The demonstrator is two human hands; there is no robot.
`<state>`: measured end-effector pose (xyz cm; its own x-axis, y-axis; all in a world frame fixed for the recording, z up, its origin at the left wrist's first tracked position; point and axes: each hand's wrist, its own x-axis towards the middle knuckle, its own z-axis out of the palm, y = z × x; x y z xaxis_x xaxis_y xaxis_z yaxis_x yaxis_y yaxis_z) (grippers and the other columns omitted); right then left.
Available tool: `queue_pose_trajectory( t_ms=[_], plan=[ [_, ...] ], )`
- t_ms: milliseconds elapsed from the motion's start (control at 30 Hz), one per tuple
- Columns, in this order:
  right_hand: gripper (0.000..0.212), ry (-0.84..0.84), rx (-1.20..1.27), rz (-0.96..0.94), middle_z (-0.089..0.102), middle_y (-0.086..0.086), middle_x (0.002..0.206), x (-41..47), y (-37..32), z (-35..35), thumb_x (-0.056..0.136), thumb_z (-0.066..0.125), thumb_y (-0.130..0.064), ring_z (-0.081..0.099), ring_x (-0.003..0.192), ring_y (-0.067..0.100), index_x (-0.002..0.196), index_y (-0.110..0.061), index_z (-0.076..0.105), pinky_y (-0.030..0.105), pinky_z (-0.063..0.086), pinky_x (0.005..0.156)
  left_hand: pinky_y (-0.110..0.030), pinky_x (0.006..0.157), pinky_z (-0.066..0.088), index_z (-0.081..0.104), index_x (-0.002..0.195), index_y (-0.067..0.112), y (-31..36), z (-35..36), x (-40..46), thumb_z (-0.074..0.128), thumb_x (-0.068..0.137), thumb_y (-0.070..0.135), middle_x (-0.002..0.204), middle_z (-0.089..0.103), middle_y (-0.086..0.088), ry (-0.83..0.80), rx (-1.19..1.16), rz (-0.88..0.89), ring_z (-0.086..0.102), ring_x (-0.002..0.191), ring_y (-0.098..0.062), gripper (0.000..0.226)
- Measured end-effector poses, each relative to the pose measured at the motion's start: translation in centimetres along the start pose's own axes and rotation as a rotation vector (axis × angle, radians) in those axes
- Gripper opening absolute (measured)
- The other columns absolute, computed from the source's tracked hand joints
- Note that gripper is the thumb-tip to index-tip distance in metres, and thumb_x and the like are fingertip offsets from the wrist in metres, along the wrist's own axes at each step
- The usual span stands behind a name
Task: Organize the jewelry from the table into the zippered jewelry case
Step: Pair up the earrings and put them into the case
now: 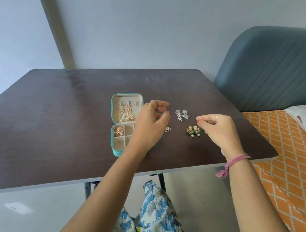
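Your left hand (152, 124) hovers above the dark table (58, 122), just to the 3 o'clock side of the open teal jewelry case (115, 129), its wrist covering the case's right edge. The fingers are loosely curled with thumb and fingertips apart; whether they hold anything small you cannot tell from here. Your right hand (217, 129) sits at 3 o'clock from the left, fingers curled in, thumb and forefinger pinched together at the tip over something tiny that cannot be made out.

The case lies flat and unzipped. Its lid half, toward 12 o'clock, carries gold dangling earrings (124, 112) hanging on the inner panel. The tray half, toward 6 o'clock, has a gold piece (118, 131) in its upper-left compartment; the other visible compartments look bare.

On the table, a pair of silver floral earrings (182, 114) lies between your two hands, toward 12 o'clock. A pair of green and gold earrings with pearl drops (194, 130) rests just beside your right thumb, at its 9 o'clock. A small silver triangular piece (168, 129) peeks out beneath your left palm.

A pink band (233, 162) wraps your right wrist.
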<state>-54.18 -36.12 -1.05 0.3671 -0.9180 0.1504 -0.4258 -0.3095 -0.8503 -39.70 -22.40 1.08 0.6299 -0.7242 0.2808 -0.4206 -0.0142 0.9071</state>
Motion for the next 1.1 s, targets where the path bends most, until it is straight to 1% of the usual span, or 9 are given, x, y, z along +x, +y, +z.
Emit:
queue_pose_trajectory(
  t_ms=[67,133,233,400,533,633,733,900,1100],
  plan=[
    [0.015,0.01,-0.013,0.014,0.067,-0.016,0.078,0.1,0.6,-0.7,0.085,0.065,-0.016,0.063,0.074,0.005,0.088,-0.027,0.075,0.023,0.049,0.072,-0.023,0.073,0.047,0.06,0.104,0.026,0.0,1.3,-0.1,0.056,0.09,0.014,0.099,0.062,0.006,-0.029,-0.002,-0.019,0.057,0.074,-0.004,0.018],
    [0.014,0.013,-0.005,0.038,0.066,-0.017,0.079,0.3,1.2,-1.2,0.086,0.064,-0.017,0.064,0.076,0.005,0.09,-0.027,0.074,0.02,0.048,0.067,-0.024,0.081,0.049,0.062,0.104,0.024,-0.1,2.6,-0.4,0.055,0.089,0.013,0.095,0.062,0.011,-0.073,0.001,-0.054,0.059,0.078,-0.004,0.02],
    [0.012,0.005,0.026,0.066,0.067,-0.013,0.077,0.6,2.1,-1.4,0.088,0.064,-0.017,0.063,0.07,0.005,0.09,-0.025,0.072,0.017,0.048,0.061,-0.028,0.091,0.049,0.064,0.11,0.018,-0.8,4.8,-0.7,0.053,0.088,0.011,0.101,0.067,0.006,-0.132,0.009,-0.139,0.064,0.093,-0.01,0.026],
    [0.008,-0.057,0.031,0.09,0.072,-0.008,0.08,1.3,3.2,-0.4,0.086,0.068,-0.024,0.068,0.081,0.01,0.09,-0.022,0.074,0.032,0.057,0.079,-0.034,0.091,0.053,0.056,0.126,0.009,-2.3,7.7,-0.2,0.05,0.093,0.013,0.11,0.065,0.001,-0.204,0.082,-0.225,0.068,0.084,-0.013,0.034],
    [0.007,-0.059,0.005,0.064,0.071,-0.009,0.077,1.8,3.0,0.1,0.085,0.069,-0.03,0.068,0.084,0.014,0.079,-0.03,0.072,0.034,0.056,0.08,-0.028,0.097,0.044,0.052,0.132,0.009,-2.6,9.0,0.4,0.05,0.096,0.019,0.128,0.056,-0.007,-0.178,0.224,-0.161,0.062,0.105,-0.021,0.038],
    [0.013,-0.082,-0.097,0.046,0.073,-0.004,0.082,2.1,2.7,0.3,0.085,0.069,-0.032,0.067,0.087,0.016,0.086,-0.022,0.078,0.03,0.052,0.079,-0.031,0.098,0.039,0.051,0.133,0.005,-2.6,9.8,0.8,0.049,0.097,0.024,0.131,0.048,-0.012,-0.181,0.328,-0.154,0.055,0.115,-0.027,0.041],
    [0.018,-0.117,-0.203,0.027,0.075,0.0,0.091,2.4,2.2,0.5,0.086,0.069,-0.031,0.065,0.09,0.018,0.092,-0.017,0.079,0.028,0.051,0.079,-0.041,0.095,0.044,0.053,0.124,0.001,-2.4,10.4,1.2,0.048,0.098,0.026,0.127,0.046,-0.015,-0.186,0.412,-0.178,0.055,0.11,-0.036,0.037],
    [0.011,-0.135,-0.241,0.046,0.075,0.001,0.084,2.6,1.7,0.7,0.08,0.071,-0.023,0.066,0.087,0.017,0.08,-0.017,0.08,0.029,0.053,0.078,-0.036,0.072,0.037,0.055,0.116,0.001,-2.1,10.6,1.7,0.043,0.1,0.022,0.12,0.042,-0.015,-0.211,0.562,-0.172,0.057,0.101,-0.039,0.029],
    [0.016,-0.158,-0.289,0.021,0.074,0.006,0.084,2.2,1.9,0.9,0.086,0.064,-0.02,0.066,0.087,0.023,0.08,-0.014,0.077,0.034,0.055,0.079,-0.036,0.07,0.038,0.057,0.119,0.007,-2.1,10.9,1.8,0.042,0.098,0.016,0.119,0.043,-0.013,-0.23,0.601,-0.157,0.058,0.1,-0.036,0.028]
  ],
)
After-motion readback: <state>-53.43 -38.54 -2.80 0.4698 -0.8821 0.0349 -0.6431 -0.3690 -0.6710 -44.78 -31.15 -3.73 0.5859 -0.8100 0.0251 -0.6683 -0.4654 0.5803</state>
